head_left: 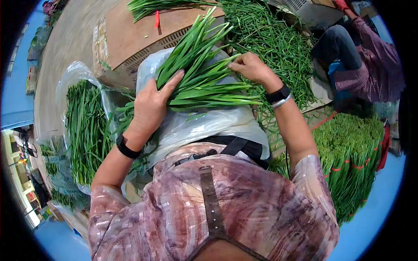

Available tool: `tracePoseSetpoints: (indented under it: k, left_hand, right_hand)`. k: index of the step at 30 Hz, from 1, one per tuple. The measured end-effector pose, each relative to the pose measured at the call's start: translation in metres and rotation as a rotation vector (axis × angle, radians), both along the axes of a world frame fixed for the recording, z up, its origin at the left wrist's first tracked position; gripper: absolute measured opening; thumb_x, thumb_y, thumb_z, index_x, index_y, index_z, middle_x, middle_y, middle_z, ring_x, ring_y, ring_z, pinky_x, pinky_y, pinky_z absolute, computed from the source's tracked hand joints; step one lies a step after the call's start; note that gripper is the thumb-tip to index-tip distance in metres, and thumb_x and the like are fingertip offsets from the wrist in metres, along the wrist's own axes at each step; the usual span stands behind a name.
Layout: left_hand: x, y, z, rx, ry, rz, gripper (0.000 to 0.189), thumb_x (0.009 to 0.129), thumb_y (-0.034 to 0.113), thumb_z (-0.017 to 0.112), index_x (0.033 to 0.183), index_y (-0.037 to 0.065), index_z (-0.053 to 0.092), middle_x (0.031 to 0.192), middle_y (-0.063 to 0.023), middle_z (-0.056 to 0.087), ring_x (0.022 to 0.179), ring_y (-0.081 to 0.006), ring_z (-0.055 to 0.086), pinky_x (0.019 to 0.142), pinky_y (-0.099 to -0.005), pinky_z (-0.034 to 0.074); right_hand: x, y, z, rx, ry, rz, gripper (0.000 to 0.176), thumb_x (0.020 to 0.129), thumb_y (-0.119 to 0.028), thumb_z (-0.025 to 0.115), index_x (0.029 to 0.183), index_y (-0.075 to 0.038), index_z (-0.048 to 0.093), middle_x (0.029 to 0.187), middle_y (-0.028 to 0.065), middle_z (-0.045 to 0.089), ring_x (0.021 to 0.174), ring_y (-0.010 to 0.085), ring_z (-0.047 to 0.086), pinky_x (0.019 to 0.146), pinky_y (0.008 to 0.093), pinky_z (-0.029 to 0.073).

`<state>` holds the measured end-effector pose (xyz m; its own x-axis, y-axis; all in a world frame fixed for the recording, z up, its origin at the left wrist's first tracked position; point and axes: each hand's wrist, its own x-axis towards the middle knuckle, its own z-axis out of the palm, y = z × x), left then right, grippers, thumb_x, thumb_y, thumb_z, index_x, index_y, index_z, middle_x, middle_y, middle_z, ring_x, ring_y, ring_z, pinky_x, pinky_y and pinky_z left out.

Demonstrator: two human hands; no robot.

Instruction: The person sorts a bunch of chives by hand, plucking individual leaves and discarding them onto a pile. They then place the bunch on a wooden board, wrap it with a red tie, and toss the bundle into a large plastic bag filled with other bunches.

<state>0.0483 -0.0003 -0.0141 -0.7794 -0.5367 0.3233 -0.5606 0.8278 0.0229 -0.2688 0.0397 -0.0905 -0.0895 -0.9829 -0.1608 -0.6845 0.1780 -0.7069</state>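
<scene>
A loose bunch of garlic chives [196, 78] lies across my lap on a sheet of clear plastic [204, 122], its pale cut ends fanned toward the upper right. My left hand [153, 98] is closed around the leafy side, with the thumb and a finger over the leaves. At the cut ends, my right hand [252, 68] pinches a few stems between thumb and fingertips. Its other fingers are curled in. The undersides of both hands are hidden.
A cardboard box [143, 41] with more chives [167, 6] and a red tie is ahead. A plastic bag of chives [87, 130] stands left. Scattered green leaves [265, 48] cover the floor right of the box. Red-banded green bundles [346, 161] stand right, near another seated person [361, 61].
</scene>
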Motion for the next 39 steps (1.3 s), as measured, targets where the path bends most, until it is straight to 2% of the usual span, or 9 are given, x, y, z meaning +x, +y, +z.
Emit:
tracePoseSetpoints:
  k: [5,10,13,18,23,25,28,33,39]
  left_hand:
    - [0.003,-0.002,-0.004,0.006,0.006,-0.015,0.060,0.080,0.006,0.055,0.134,0.033,0.050,0.070,-0.0084,0.041,0.057,-0.0239,0.048,0.050,-0.0347,0.043]
    - [-0.001,-0.001,0.000,0.013,-0.008,-0.026,0.060,0.080,0.007,0.054,0.134,0.032,0.051,0.070,-0.0079,0.041,0.057,-0.0233,0.048,0.051,-0.0343,0.043]
    - [-0.003,-0.001,-0.001,0.018,-0.014,-0.014,0.060,0.080,0.007,0.054,0.134,0.032,0.050,0.070,-0.0083,0.042,0.058,-0.0234,0.049,0.051,-0.0348,0.043]
    - [-0.003,0.002,0.003,0.008,-0.041,0.022,0.062,0.080,0.005,0.055,0.135,0.033,0.049,0.071,-0.0089,0.043,0.059,-0.0245,0.051,0.053,-0.0355,0.045]
    - [-0.004,0.003,0.001,0.022,-0.033,0.033,0.064,0.078,0.004,0.056,0.135,0.034,0.049,0.072,-0.0093,0.044,0.058,-0.0257,0.051,0.053,-0.0363,0.045]
    - [-0.004,0.003,0.002,0.018,-0.012,0.027,0.065,0.078,0.004,0.057,0.135,0.034,0.049,0.073,-0.0095,0.044,0.058,-0.0260,0.051,0.053,-0.0366,0.045]
    - [-0.004,0.001,-0.001,0.011,-0.001,0.020,0.065,0.078,0.003,0.057,0.135,0.033,0.049,0.074,-0.0097,0.045,0.058,-0.0262,0.051,0.053,-0.0367,0.045]
    - [-0.003,0.004,0.001,0.045,-0.030,0.032,0.065,0.078,0.003,0.056,0.135,0.033,0.049,0.074,-0.0098,0.045,0.059,-0.0271,0.052,0.054,-0.0371,0.046]
    - [-0.004,0.002,0.001,0.007,-0.005,0.005,0.064,0.079,0.003,0.056,0.135,0.033,0.049,0.075,-0.0099,0.045,0.059,-0.0273,0.053,0.053,-0.0377,0.046]
  right_hand:
    - [-0.002,0.004,-0.008,-0.068,-0.260,-0.207,0.028,0.075,-0.023,0.070,0.062,0.001,0.063,0.054,0.0098,0.058,0.050,0.0143,0.048,0.051,0.0348,0.043]
    - [0.010,-0.004,0.003,-0.235,0.140,-0.224,0.019,0.070,-0.017,0.060,0.071,0.001,0.064,0.075,0.0254,0.062,0.072,0.0440,0.060,0.064,0.0489,0.049]
    - [0.014,-0.014,0.003,-0.335,0.235,-0.329,0.018,0.071,-0.016,0.063,0.071,0.002,0.062,0.065,0.0213,0.059,0.058,0.0353,0.058,0.058,0.0394,0.047]
    - [-0.011,-0.014,-0.001,-0.182,-0.517,-0.625,0.015,0.078,-0.011,0.064,0.070,0.001,0.068,0.064,0.0062,0.064,0.055,0.0105,0.055,0.049,0.0289,0.043]
    - [-0.079,0.001,0.014,-0.408,-1.148,-0.904,0.014,0.084,-0.005,0.060,0.094,0.004,0.061,0.084,0.0149,0.067,0.064,0.0177,0.064,0.055,0.0274,0.049]
    - [-0.126,0.013,-0.002,-0.575,-0.943,-0.952,0.020,0.086,-0.012,0.059,0.100,0.003,0.059,0.095,0.0188,0.067,0.076,0.0261,0.067,0.066,0.0368,0.053]
    - [-0.133,0.046,0.014,0.063,0.725,-0.624,0.028,0.087,-0.022,0.060,0.101,0.003,0.061,0.099,0.0218,0.066,0.086,0.0346,0.066,0.076,0.0441,0.052]
    - [-0.042,0.061,0.063,-0.084,-0.005,-0.071,0.026,0.080,-0.014,0.065,0.104,-0.003,0.066,0.104,0.0146,0.065,0.088,0.0295,0.063,0.077,0.0366,0.051]
    - [0.001,0.051,0.045,-0.242,0.159,0.410,0.022,0.072,-0.004,0.070,0.093,-0.006,0.066,0.093,0.0113,0.063,0.079,0.0282,0.062,0.069,0.0368,0.051]
